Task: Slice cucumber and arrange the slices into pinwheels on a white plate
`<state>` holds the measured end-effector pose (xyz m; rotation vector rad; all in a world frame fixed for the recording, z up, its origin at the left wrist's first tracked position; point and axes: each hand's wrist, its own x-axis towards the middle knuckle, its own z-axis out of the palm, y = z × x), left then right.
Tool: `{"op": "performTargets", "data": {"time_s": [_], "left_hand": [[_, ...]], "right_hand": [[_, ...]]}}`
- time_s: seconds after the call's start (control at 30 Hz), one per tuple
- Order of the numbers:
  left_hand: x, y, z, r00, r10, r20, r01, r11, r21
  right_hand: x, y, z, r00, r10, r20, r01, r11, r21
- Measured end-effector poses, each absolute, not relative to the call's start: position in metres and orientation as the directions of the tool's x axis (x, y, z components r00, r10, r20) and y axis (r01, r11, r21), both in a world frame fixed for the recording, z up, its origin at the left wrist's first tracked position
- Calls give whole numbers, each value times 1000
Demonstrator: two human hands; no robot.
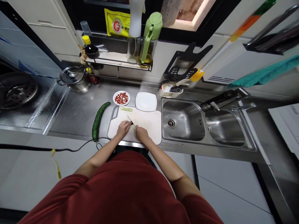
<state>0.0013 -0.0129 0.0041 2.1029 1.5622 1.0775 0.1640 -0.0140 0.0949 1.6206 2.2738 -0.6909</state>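
A kitchen knife (130, 119), blade angled away, sits between the left hand (123, 129) and right hand (142, 133), its dark handle at their curled fingers (128, 125); which hand grips it is too small to tell. Cucumber slices (126, 109) lie just ahead on a white cutting board (147, 124), a long cucumber (97, 121) beside it on the left.

This is a home kitchen, domestic in scale and cluttered with everyday cooking things. A stainless double sink (182, 119) is set into a steel counter (77, 115), with a tap (243, 107) on its far side. Left of the sink, a white cutting board (149, 121) lies on the counter, and further left a lidded steel pot (74, 79) stands beside a gas burner (17, 90). Behind and left of the sink, a wall rack (116, 61) holds a green-topped oil bottle (147, 53), below pale cabinets (53, 28).
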Motion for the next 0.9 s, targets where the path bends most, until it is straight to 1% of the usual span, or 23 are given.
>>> {"op": "performTargets", "data": {"time_s": [0.3, 0.53, 0.9], "left_hand": [[1, -13, 6, 127, 914, 386, 682, -363, 635], [1, -13, 4, 136, 911, 389, 683, -371, 629], [1, -14, 5, 121, 908, 402, 678, -372, 635]], "right_hand": [[154, -5, 92, -343, 813, -471, 939, 277, -206], [151, -1, 90, -355, 824, -442, 933, 283, -221], [154, -8, 84, -342, 832, -438, 938, 270, -219]]}}
